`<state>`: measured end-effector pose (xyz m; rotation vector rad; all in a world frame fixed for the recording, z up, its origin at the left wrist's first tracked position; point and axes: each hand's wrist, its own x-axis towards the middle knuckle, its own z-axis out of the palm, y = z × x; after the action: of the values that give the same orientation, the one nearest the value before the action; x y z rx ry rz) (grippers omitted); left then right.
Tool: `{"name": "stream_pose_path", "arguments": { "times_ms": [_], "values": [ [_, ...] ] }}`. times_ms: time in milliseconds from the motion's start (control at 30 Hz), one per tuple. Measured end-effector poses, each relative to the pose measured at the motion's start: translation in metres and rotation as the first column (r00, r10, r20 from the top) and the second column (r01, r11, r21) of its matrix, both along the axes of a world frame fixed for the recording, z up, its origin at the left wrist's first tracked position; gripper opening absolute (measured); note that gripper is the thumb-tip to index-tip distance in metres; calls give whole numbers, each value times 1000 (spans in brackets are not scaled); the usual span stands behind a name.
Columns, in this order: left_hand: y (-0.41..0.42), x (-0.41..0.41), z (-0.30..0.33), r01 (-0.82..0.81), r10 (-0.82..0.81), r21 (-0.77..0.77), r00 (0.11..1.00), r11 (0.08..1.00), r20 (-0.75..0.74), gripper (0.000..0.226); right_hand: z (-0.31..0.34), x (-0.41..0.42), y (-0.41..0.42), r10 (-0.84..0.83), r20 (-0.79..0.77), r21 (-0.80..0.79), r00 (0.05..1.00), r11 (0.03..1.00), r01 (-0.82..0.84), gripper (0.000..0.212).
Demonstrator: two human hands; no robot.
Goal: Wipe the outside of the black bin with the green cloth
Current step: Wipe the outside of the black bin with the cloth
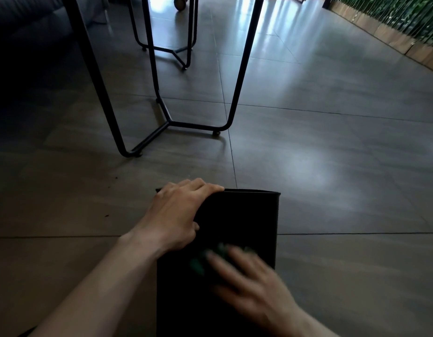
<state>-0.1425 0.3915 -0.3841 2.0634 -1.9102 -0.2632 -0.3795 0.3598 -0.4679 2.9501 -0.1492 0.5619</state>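
Observation:
The black bin (249, 220) lies on its side on the grey tiled floor, its open rim pointing away from me. My left hand (176, 215) grips the bin's far left edge near the rim, fingers curled over it. My right hand (249, 285) is blurred by motion and presses the green cloth (205, 260) flat against the bin's upward-facing side. Only a dark green patch of the cloth shows past my fingertips; the rest is hidden under the hand.
Black metal table legs (162, 117) with small feet stand on the floor just beyond the bin. A second leg frame (176, 52) stands farther back. A wooden planter edge with green foliage (393, 32) runs along the upper right.

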Motion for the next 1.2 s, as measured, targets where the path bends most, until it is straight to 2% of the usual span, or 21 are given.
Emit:
{"name": "stream_pose_path", "arguments": {
  "times_ms": [67, 133, 200, 267, 367, 433, 500, 567, 633, 733, 800, 867, 933, 967, 1000, 1033, 1067, 1100, 1133, 1167, 1200],
  "values": [
    [1, -4, 3, 11, -11, -16, 1000, 1000, 7, 83, 19, 18, -20, -225, 177, 153, 958, 968, 199, 27],
    [4, -8, 6, 23, -23, -23, 999, 999, 28, 83, 24, 28, -24, -323, 227, 153, 919, 943, 294, 29],
    [6, -12, 7, 34, -32, -29, 996, 999, 81, 85, 9, 20, -11, -183, 170, 4, 968, 983, 185, 28],
    [8, -18, 7, 37, -31, -40, 990, 999, 138, 87, -9, -2, 3, -35, 33, -89, 999, 995, 38, 33],
    [11, -28, 6, 85, -75, -38, 974, 996, 214, 87, -16, -25, 13, -19, -121, -158, 993, 987, -1, 42],
    [11, -30, 6, 93, -82, -35, 967, 995, 243, 87, -8, -23, 6, -5, -77, -136, 997, 991, -6, 33],
    [11, -31, 7, 79, -70, -31, 969, 996, 238, 85, 4, -10, -6, -60, 63, -42, 996, 997, 63, 23],
    [10, -29, 9, 67, -56, -39, 974, 997, 220, 81, 14, 5, -12, -204, 176, 56, 963, 979, 197, 24],
    [8, -27, 10, 55, -45, -52, 983, 997, 179, 77, 8, 11, -9, -211, 201, 17, 957, 977, 212, 25],
    [6, -23, 10, 34, -29, -60, 997, 998, 75, 72, -15, -8, 13, 8, 13, -116, 1000, 993, -7, 22],
    [4, -20, 8, 14, -15, -52, 1000, 999, -21, 68, -20, -25, 20, 51, -152, -112, 987, 991, -68, 18],
    [3, -16, 5, -9, 6, -38, 995, 999, -95, 66, -10, -36, 15, -14, -107, -4, 994, 1000, 14, 10],
    [1, -12, 3, -56, 49, -38, 986, 998, -162, 61, 10, -45, -3, -190, 59, 232, 980, 957, 172, 5],
    [1, -11, 2, -82, 71, -49, 977, 995, -200, 54, 23, -49, -15, -347, 109, 391, 932, 877, 281, 11],
    [0, -9, 2, -112, 93, -68, 966, 991, -242, 45, 39, -53, -29, -531, 114, 556, 840, 735, 389, 19],
    [1, -6, 1, -145, 116, -85, 952, 986, -282, 35, 55, -57, -45, -691, 93, 704, 717, 555, 444, 25],
    [-1, -4, 1, -173, 132, -105, 940, 979, -316, 26, 70, -64, -62, -804, 39, 834, 593, 353, 423, 26],
    [-1, -1, 0, -195, 144, -117, 929, 974, -342, 19, 82, -70, -78, -867, -39, 931, 497, 150, 334, 24],
    [-1, 3, -1, -205, 148, -125, 920, 971, -364, 16, 93, -75, -92, -884, -120, 980, 452, -33, 196, 20],
    [-1, 6, -1, -198, 135, -130, 915, 972, -380, 15, 104, -79, -103, -875, -177, 984, 451, -174, 47, 19],
    [-1, 9, 0, -179, 114, -132, 913, 975, -393, 16, 112, -83, -113, -860, -193, 965, 472, -252, -65, 31]
  ]
}}
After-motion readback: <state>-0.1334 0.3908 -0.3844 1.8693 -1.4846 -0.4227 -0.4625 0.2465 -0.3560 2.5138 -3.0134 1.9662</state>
